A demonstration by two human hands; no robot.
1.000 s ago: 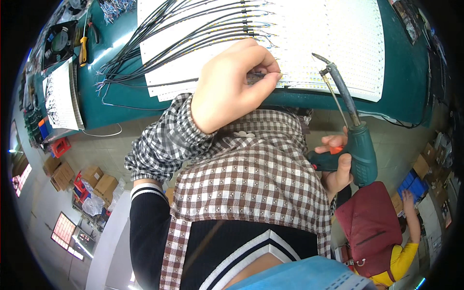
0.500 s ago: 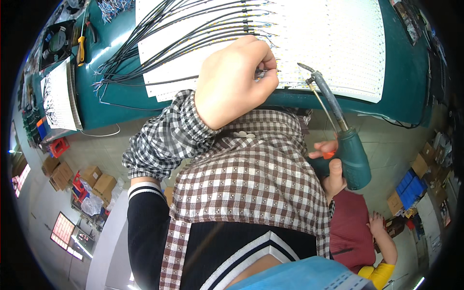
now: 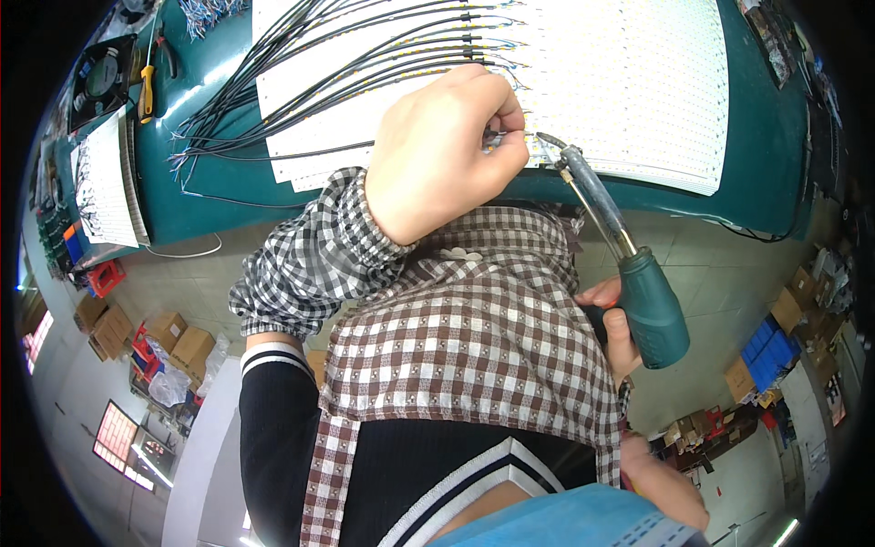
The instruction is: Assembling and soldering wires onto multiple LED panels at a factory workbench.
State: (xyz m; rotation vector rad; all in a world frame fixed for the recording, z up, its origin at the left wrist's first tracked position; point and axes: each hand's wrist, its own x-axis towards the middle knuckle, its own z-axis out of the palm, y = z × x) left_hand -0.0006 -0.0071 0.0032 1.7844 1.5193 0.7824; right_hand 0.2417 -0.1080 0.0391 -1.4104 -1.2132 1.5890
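Note:
My left hand (image 3: 447,155) is closed in a pinch over the near edge of a white circuit board sheet (image 3: 629,91). A black cable (image 3: 324,150) runs from the left under this hand, and its end is mostly hidden by the fingers. My right hand (image 3: 620,333) grips a green-handled soldering gun (image 3: 654,310), its trigger side partly hidden. The gun's bent tip lies beside my left fingertips, low over the board; whether it touches cannot be made out. Farther up the sheet, several black cables (image 3: 383,59) lie in a row with thin bared wires at their right ends.
The sheets lie on a green table (image 3: 219,82). At its left are a yellow-handled screwdriver (image 3: 147,94), dark pliers (image 3: 167,56), a black fan (image 3: 103,80) and a smaller stack of white boards (image 3: 105,187). Cardboard boxes (image 3: 191,351) stand on the floor; another person's blurred arm (image 3: 665,483) shows lower right.
The soldering gun has moved left, bringing its tip close to my left fingertips. My left hand has barely moved. The person behind at right has shifted, with the red clothing mostly out of sight.

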